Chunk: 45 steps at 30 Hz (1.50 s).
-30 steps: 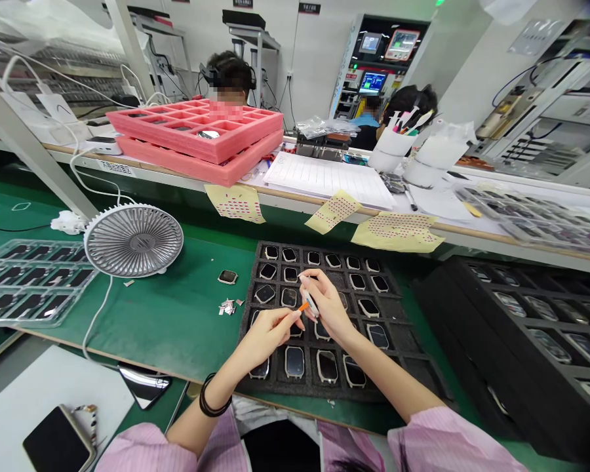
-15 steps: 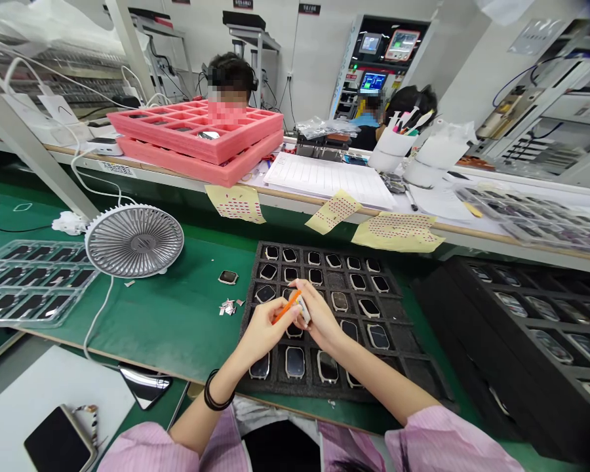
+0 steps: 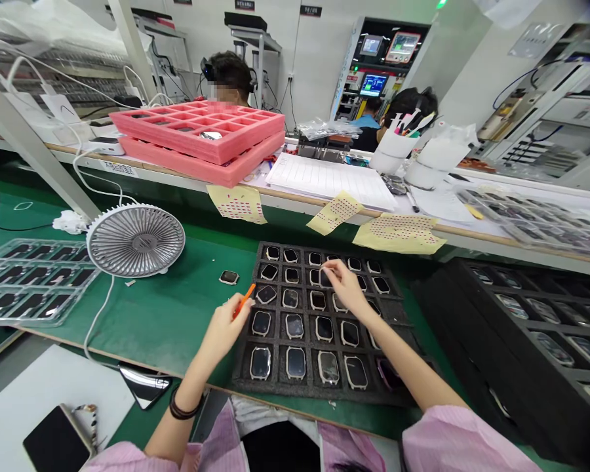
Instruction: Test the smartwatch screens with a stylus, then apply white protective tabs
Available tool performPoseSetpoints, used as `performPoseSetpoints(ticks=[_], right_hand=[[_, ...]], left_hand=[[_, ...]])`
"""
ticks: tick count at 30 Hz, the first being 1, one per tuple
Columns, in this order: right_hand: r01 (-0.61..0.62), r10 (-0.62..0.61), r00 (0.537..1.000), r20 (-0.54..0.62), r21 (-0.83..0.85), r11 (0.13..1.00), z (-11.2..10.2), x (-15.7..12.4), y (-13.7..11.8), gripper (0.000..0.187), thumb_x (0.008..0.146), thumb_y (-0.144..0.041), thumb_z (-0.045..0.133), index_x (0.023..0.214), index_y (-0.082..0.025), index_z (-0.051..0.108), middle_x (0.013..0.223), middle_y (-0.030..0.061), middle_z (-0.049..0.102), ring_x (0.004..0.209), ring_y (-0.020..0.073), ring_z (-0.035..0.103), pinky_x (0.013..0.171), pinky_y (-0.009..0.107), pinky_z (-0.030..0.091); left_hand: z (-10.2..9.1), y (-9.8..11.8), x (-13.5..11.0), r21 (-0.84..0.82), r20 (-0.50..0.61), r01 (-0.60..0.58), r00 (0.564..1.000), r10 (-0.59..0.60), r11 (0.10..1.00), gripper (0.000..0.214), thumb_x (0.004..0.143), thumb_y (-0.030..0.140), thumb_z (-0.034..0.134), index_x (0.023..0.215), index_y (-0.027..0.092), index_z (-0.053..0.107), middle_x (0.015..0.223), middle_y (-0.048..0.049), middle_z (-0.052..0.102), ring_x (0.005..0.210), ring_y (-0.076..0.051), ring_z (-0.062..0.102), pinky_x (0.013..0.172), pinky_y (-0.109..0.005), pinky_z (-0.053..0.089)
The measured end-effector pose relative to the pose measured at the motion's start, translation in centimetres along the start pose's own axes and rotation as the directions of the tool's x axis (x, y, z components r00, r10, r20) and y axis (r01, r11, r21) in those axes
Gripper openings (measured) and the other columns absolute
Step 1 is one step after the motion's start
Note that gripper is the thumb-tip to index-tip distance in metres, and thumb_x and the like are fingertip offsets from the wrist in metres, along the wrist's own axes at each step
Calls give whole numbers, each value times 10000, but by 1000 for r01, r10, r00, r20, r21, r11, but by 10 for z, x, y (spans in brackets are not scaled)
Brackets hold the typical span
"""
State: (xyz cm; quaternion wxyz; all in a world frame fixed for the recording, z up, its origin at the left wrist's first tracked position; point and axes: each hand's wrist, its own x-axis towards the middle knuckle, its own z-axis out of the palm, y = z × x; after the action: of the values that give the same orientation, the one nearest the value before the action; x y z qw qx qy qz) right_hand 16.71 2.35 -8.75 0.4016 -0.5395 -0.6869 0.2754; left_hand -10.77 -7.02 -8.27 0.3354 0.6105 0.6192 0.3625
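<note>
My left hand (image 3: 222,333) hovers over the green mat just left of the black foam tray (image 3: 240,379), pinching a thin orange plastic stick (image 3: 244,300). My right hand (image 3: 347,288) reaches over the tray's upper rows, its fingertips on a small dark smartwatch case (image 3: 326,278) seated in a slot. That case is partly hidden by the fingers. Several similar rectangular watch cases with glossy dark faces (image 3: 295,362) fill the tray's slots in rows.
A loose watch case (image 3: 229,277) and small scraps (image 3: 128,283) lie on the green mat, near a grey desk fan (image 3: 136,240). A clear tray of dark parts (image 3: 34,280) is at left, a black compartment tray (image 3: 535,341) at right, and pink foam trays (image 3: 196,131) on the shelf ahead.
My hands have parted: the left has moved left off the tray with the orange stick, and the right has moved forward to the tray's upper rows. The watch case they held together is now down there.
</note>
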Motion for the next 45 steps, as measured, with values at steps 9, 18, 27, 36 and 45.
performPoseSetpoints(ticks=[9, 18, 27, 36, 45], right_hand=[[-31, 20, 999, -27, -457, 889, -12, 13, 46, 126, 862, -261, 494, 883, -196, 600, 1045, 157, 626, 1037, 344, 535, 883, 490, 375], [66, 30, 985, 168, -537, 841, 25, 27, 28, 167, 877, -258, 569, 1013, -168, 604, 989, 172, 660, 1051, 347, 527, 909, 466, 360], [-25, 62, 966, 252, -148, 989, 18, 40, 25, 150, 772, -341, 641, 824, -221, 567, 588, -67, 443, 644, 179, 489, 706, 330, 421], [-261, 0, 915, 404, 591, 763, 28, -14, -49, 200, 857, -429, 518, 948, -252, 497, 639, -63, 481, 483, 125, 478, 509, 273, 417], [-465, -31, 861, 507, 811, 355, 32, -29, -78, 154, 829, -351, 647, 859, -211, 591, 566, -60, 500, 450, 95, 415, 411, 209, 348]], left_hand=[[-18, -29, 0, 413, -126, 227, 973, -192, 882, 289, 925, 425, 468, 709, 234, 455, 536, 7, 519, 556, -219, 586, 534, -234, 299], [-3, -4, -3, 337, -56, 73, 997, -57, 939, 310, 929, 454, 420, 711, 234, 441, 587, 6, 545, 565, -206, 593, 570, -243, 333], [12, 12, -6, 116, 41, -27, 999, 22, 993, 362, 918, 493, 410, 713, 210, 503, 559, 35, 461, 526, -150, 471, 555, -242, 293], [33, 46, -5, -391, 313, -13, 938, 147, 920, 423, 945, 504, 355, 810, 164, 568, 514, 73, 376, 487, -91, 339, 531, -220, 297], [32, 57, -8, -430, 313, -4, 937, 153, 903, 437, 939, 517, 373, 756, 157, 542, 513, 70, 369, 464, -76, 301, 479, -219, 264]])
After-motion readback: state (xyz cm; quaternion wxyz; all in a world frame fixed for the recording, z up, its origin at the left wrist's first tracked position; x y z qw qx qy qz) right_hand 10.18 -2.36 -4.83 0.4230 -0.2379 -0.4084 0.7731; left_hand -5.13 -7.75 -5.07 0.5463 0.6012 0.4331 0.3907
